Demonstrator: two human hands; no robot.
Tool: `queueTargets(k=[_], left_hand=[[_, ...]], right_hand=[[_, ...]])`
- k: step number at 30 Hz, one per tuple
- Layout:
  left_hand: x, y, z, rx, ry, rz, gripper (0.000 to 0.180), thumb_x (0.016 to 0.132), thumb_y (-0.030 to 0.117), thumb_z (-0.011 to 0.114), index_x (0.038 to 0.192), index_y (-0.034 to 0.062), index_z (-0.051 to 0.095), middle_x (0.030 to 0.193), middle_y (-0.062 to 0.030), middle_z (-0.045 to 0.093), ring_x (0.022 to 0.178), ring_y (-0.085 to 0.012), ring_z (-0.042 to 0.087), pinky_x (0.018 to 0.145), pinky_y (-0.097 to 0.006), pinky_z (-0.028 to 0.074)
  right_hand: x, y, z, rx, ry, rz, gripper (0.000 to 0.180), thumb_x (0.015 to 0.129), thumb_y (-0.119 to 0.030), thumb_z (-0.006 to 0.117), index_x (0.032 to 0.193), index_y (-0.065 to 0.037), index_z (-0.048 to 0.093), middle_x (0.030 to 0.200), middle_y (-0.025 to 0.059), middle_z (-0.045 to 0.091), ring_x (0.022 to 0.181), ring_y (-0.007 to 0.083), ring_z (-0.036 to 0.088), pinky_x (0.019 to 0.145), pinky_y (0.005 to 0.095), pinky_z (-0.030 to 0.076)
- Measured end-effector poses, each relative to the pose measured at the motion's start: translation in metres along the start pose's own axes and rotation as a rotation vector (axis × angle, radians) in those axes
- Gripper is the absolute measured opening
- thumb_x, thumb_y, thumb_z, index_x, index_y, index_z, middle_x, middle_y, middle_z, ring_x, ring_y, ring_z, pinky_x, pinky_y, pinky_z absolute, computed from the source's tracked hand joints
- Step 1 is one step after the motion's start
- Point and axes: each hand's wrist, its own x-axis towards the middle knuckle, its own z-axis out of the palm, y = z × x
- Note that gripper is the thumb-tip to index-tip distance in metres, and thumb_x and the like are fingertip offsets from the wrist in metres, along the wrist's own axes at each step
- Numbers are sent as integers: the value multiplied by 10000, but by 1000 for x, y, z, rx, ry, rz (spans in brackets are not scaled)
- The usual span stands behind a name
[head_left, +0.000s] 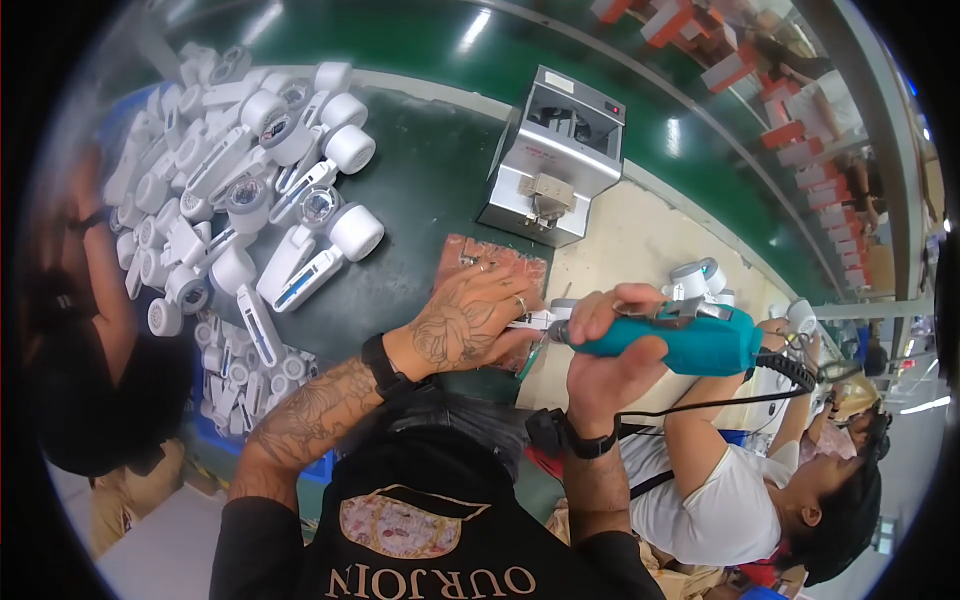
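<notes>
My right hand (pixel 607 345) is wrapped round a teal electric screwdriver (pixel 680 342), which lies almost level with its tip pointing left. The tip reaches a small white plastic part (pixel 537 320) beside my left hand (pixel 468 318). Bent fingers of my left hand press this part over a worn red mat (pixel 470 253); much of the part is hidden under them. A black cord (pixel 690 405) runs below the screwdriver toward my right wrist.
White plastic units with round ends (pixel 320 205) are heaped at left, with more in a blue bin (pixel 215 425) below. A silver screw feeder (pixel 555 150) stands beyond the mat. A person in a white shirt (pixel 710 495) works close on my right; another person's arm (pixel 105 290) is at far left.
</notes>
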Motion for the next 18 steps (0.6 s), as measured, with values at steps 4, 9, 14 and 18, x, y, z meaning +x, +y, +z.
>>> queueTargets(k=[4,9,14,18], left_hand=[[-1,-3,-2,40,22,56,331,848,336,710,1060,97,621,1056,-66,606,1023,-272,583,931,-395,451],[-2,-4,-1,11,36,57,338,841,337,715,1058,98,614,1048,-70,603,1027,-276,584,918,-401,456],[-4,-6,-1,-24,-18,12,357,838,326,714,1051,62,603,1062,-91,594,1029,-283,586,893,-406,468],[-3,-3,-5,45,-53,69,350,837,311,716,1030,45,595,1078,-119,577,1039,-297,585,902,-400,466]], right_hand=[[1,12,6,-12,-10,-10,665,898,-627,610,1080,8,533,667,42,492,547,160,488,512,295,384],[3,15,13,-67,27,-22,666,889,-627,624,1060,10,535,646,41,484,532,163,491,503,296,384],[4,17,14,-63,39,-26,670,881,-627,638,1040,16,538,630,42,480,514,163,484,486,297,385],[4,19,13,-74,28,-36,679,874,-622,654,1035,28,535,624,42,480,508,160,485,480,296,392]])
